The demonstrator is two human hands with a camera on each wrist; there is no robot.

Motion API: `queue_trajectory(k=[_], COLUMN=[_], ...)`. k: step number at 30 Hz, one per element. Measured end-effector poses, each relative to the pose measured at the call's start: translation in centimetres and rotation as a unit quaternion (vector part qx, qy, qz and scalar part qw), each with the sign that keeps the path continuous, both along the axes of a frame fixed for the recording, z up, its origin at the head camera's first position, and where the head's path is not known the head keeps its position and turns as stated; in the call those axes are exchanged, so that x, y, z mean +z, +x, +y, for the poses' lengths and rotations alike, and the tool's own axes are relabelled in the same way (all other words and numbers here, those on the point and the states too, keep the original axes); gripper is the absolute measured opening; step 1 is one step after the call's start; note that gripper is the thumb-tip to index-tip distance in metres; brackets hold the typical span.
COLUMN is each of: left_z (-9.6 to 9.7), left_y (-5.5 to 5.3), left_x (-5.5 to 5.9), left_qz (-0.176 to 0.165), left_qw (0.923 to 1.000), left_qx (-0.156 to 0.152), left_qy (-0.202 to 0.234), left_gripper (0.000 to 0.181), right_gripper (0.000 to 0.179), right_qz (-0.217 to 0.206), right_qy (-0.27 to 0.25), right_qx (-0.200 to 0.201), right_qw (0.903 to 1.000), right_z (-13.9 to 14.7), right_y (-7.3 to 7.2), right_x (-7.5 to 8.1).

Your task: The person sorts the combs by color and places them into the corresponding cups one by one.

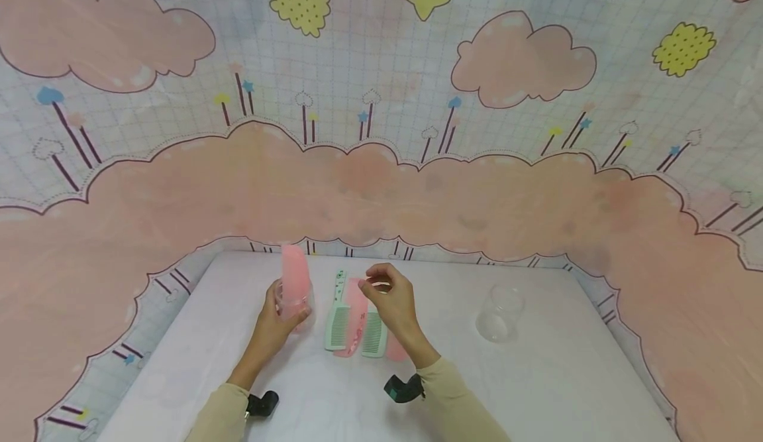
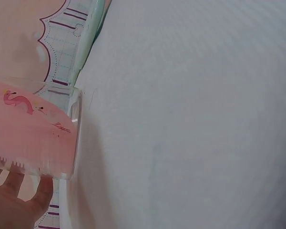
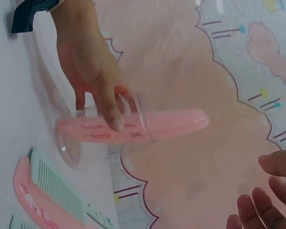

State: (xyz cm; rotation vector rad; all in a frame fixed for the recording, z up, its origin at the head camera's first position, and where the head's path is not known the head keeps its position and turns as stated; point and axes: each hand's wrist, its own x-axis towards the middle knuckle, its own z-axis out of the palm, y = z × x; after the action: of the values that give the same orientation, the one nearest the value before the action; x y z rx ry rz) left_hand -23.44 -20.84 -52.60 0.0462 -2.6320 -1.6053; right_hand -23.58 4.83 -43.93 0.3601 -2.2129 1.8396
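Note:
My left hand grips a clear plastic cup on the left side of the table. Inside stands a pink comb printed with flamingos, its upper part rising past the rim. In the left wrist view, its lower end shows through the cup wall. My right hand hovers over a row of combs, fingers loosely bent and holding nothing. That row has a green comb, a pink comb, a second green comb and another pink one, partly hidden by my right forearm.
A second clear cup stands to the right on the white table. Behind the table hangs a cloud-patterned backdrop, which also shows along the table's sides. Each wrist carries a black camera mount.

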Motion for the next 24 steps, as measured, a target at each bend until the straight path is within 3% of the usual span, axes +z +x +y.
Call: queue_trajectory(k=[9, 24], left_z=[0.3, 0.6], left_y=[0.7, 1.5], left_x=[0.0, 0.0], left_qz=[-0.001, -0.013], left_qw=[1.0000, 0.9998], left_qx=[0.004, 0.017], left_qy=[0.005, -0.002], left_gripper=[0.099, 0.101], right_gripper=[0.025, 0.028], right_qz=[-0.005, -0.052], right_qy=[-0.009, 0.035], right_qx=[-0.008, -0.056], right_qw=[0.9999, 0.9965], right_z=[2.4, 5.3], right_y=[0.3, 0.3], right_x=[-1.4, -3.4])
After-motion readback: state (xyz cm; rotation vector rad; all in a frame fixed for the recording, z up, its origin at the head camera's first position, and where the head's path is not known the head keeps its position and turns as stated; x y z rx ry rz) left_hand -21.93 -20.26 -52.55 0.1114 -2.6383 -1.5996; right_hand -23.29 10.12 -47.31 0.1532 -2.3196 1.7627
